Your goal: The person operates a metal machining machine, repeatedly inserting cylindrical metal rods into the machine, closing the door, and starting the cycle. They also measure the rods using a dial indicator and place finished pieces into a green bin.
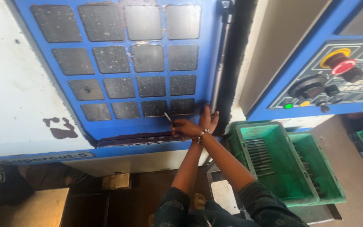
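Door handle (217, 71): long vertical metal bar on the right edge of the blue sliding door (122, 67) of a machine enclosure. The handle runs from the top of the view down to about the level of the lowest row of window panes.

Right hand (209, 119): grip wrapped around the lower end of the handle, fingers pointing up along the bar. Clenched on it, as far as can be seen.

Left hand (185, 126): just beside the right, wrists close together and forearms crossing. It grasps a thin dark rod-like piece (168, 119) that sticks up and to the left, its tip against the lowest row of panes. A beaded bracelet (202, 134) sits at the wrists; whose wrist cannot be settled.

Door state: the door's right edge stands near the dark gap (242, 63) beside the frame. Judgement: the door looks shut or nearly so; whether it is being opened or closed cannot be told from one view.

Surroundings: control panel (332, 75) to the right with a red mushroom button (343, 66), a black rotary knob (309, 87) and a green lamp (288, 106). Below it, a green plastic crate (248, 134) holds a row of dark metal rods (259, 155); a second green crate (328, 176) sits behind it. The floor (148, 185) below is dark.
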